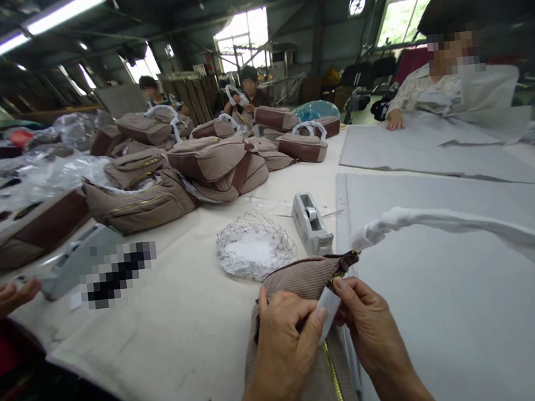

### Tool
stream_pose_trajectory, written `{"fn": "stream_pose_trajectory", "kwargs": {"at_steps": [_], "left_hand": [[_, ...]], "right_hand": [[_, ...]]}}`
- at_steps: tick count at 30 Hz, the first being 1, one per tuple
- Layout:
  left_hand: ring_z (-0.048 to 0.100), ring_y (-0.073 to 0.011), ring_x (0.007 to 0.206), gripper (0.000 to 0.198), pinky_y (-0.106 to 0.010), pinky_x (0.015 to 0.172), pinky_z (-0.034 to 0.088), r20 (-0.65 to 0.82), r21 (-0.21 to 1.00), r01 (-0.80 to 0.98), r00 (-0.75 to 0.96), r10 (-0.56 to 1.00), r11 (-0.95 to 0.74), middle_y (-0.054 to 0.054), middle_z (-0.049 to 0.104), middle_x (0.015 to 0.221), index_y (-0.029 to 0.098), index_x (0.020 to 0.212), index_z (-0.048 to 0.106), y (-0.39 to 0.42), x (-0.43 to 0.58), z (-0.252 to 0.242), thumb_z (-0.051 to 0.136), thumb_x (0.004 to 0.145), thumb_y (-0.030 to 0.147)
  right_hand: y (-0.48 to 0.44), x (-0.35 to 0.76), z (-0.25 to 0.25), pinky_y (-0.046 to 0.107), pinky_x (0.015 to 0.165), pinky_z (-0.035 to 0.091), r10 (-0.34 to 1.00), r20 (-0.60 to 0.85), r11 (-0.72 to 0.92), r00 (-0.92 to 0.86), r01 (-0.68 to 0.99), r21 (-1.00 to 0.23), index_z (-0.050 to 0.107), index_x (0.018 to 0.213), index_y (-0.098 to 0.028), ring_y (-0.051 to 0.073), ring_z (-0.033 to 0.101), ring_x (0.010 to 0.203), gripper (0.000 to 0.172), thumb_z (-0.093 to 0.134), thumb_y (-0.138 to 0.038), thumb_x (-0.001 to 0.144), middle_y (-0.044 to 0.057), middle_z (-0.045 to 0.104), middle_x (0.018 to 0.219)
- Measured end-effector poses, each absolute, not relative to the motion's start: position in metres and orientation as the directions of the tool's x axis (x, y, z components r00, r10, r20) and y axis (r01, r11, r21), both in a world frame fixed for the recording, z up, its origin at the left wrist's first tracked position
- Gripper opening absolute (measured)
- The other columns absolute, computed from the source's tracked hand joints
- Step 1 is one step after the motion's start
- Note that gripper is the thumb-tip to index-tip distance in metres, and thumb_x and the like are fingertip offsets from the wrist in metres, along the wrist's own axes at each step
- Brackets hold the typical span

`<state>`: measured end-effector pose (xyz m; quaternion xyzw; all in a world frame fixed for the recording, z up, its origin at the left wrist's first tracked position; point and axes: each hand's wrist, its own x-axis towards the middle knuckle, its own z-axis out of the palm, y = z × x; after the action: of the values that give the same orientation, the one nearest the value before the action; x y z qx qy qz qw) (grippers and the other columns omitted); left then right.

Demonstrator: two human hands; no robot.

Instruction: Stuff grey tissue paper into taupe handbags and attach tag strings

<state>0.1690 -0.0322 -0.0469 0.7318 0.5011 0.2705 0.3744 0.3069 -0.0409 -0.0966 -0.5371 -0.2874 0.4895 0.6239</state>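
Note:
A taupe ribbed handbag [298, 277] with a yellow zipper [333, 377] lies in front of me at the table's near edge. My left hand [285, 337] rests over the bag, its thumb and forefinger closed on a small white paper slip [328, 313]. Beside it, my right hand [371, 323] pinches the bag's corner at a small metal fitting, with the fingertips partly hidden. From that corner a bag strap [449, 221] wrapped in white tissue arcs off to the right.
A tape dispenser [311, 224] stands beyond the bag, next to a bundle of thin ties [253, 246]. More bags [216, 161] are heaped farther back. Grey sheets [448, 309] cover the table's right. Co-workers sit around; one co-worker's hand [7, 302] is at the left by another dispenser [81, 259].

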Motion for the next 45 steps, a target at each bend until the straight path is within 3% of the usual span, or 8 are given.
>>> {"fn": "stream_pose_trajectory", "kwargs": {"at_steps": [6, 10, 15, 20, 27, 33, 39, 45], "left_hand": [[0.057, -0.016, 0.08, 0.025, -0.049, 0.109, 0.003, 0.12, 0.764, 0.578, 0.31, 0.943, -0.287, 0.003, 0.063, 0.072, 0.023, 0.077, 0.067, -0.031, 0.172, -0.053, 0.047, 0.09, 0.03], [0.057, -0.0185, 0.077, 0.025, -0.044, 0.096, 0.028, 0.153, 0.745, 0.594, 0.291, 0.945, -0.303, 0.001, 0.064, 0.071, 0.022, 0.074, 0.066, -0.026, 0.172, -0.053, 0.049, 0.089, 0.03], [0.056, -0.0205, 0.076, 0.027, -0.033, 0.072, 0.035, 0.187, 0.693, 0.628, 0.319, 0.929, -0.355, -0.001, 0.065, 0.071, 0.022, 0.072, 0.067, -0.02, 0.173, -0.049, 0.048, 0.089, 0.03], [0.059, -0.0166, 0.07, 0.03, -0.026, 0.064, 0.039, 0.091, 0.803, 0.54, 0.306, 0.948, -0.252, -0.001, 0.067, 0.072, 0.02, 0.08, 0.069, -0.023, 0.174, -0.048, 0.046, 0.091, 0.034], [0.059, -0.0124, 0.061, 0.03, -0.021, 0.058, 0.041, 0.032, 0.894, 0.43, 0.226, 0.974, -0.129, 0.003, 0.065, 0.067, 0.022, 0.092, 0.07, -0.025, 0.179, -0.052, 0.046, 0.09, 0.041], [0.057, -0.0116, 0.055, 0.029, -0.02, 0.054, 0.04, 0.114, 0.856, 0.473, 0.217, 0.969, -0.207, 0.003, 0.06, 0.059, 0.02, 0.081, 0.067, -0.024, 0.181, -0.055, 0.046, 0.091, 0.037], [0.062, -0.0121, 0.062, 0.024, -0.02, 0.063, 0.046, 0.283, 0.808, 0.464, 0.235, 0.93, -0.363, 0.001, 0.068, 0.071, 0.021, 0.089, 0.069, -0.023, 0.183, -0.059, 0.046, 0.092, 0.028], [0.065, -0.0163, 0.074, 0.024, -0.023, 0.067, 0.05, 0.243, 0.843, 0.44, 0.201, 0.949, -0.309, -0.002, 0.072, 0.089, 0.022, 0.104, 0.067, -0.023, 0.178, -0.064, 0.058, 0.084, 0.031]], "right_hand": [[-0.048, 0.316, -0.096, 0.02, 0.053, 0.041, 0.937, 0.233, 0.179, 0.259, 0.214, -0.96, 0.06, 0.072, -0.017, 0.01, 0.051, 0.057, 0.033, 0.049, -0.042, 0.09, -0.002, 0.055, 0.061], [-0.044, 0.324, -0.102, 0.019, 0.057, 0.045, 0.897, 0.405, 0.316, 0.175, 0.387, -0.866, 0.062, 0.079, -0.019, 0.01, 0.057, 0.061, 0.01, 0.061, -0.028, 0.084, -0.002, 0.061, 0.069], [-0.039, 0.325, -0.113, 0.019, 0.064, 0.051, 0.802, 0.529, 0.391, 0.278, 0.426, -0.816, 0.056, 0.105, -0.023, 0.01, 0.061, 0.069, 0.027, 0.066, -0.023, 0.08, -0.002, 0.063, 0.081], [-0.039, 0.323, -0.11, 0.02, 0.067, 0.05, 0.789, 0.589, 0.486, 0.173, 0.409, -0.772, 0.061, 0.1, -0.022, 0.01, 0.06, 0.074, 0.02, 0.065, -0.018, 0.082, -0.001, 0.063, 0.085], [-0.035, 0.325, -0.103, 0.019, 0.066, 0.048, 0.831, 0.546, 0.484, 0.11, 0.343, -0.805, 0.063, 0.086, -0.022, 0.01, 0.06, 0.074, 0.008, 0.061, -0.015, 0.084, -0.002, 0.063, 0.079], [-0.023, 0.348, -0.078, 0.017, 0.06, 0.045, 0.873, 0.474, 0.469, -0.115, 0.466, -0.751, 0.05, 0.124, -0.024, 0.008, 0.057, 0.061, 0.041, 0.061, -0.02, 0.085, -0.005, 0.061, 0.072], [-0.004, 0.361, -0.044, 0.02, 0.063, 0.042, 0.864, 0.264, 0.483, -0.43, 0.553, -0.679, 0.058, 0.114, -0.021, 0.011, 0.059, 0.07, 0.024, 0.05, -0.023, 0.091, 0.001, 0.067, 0.09], [0.002, 0.358, -0.04, 0.019, 0.054, 0.038, 0.851, 0.208, 0.486, -0.482, 0.573, -0.661, 0.059, 0.087, -0.017, 0.01, 0.053, 0.056, 0.016, 0.045, -0.023, 0.092, -0.001, 0.058, 0.065]]}}
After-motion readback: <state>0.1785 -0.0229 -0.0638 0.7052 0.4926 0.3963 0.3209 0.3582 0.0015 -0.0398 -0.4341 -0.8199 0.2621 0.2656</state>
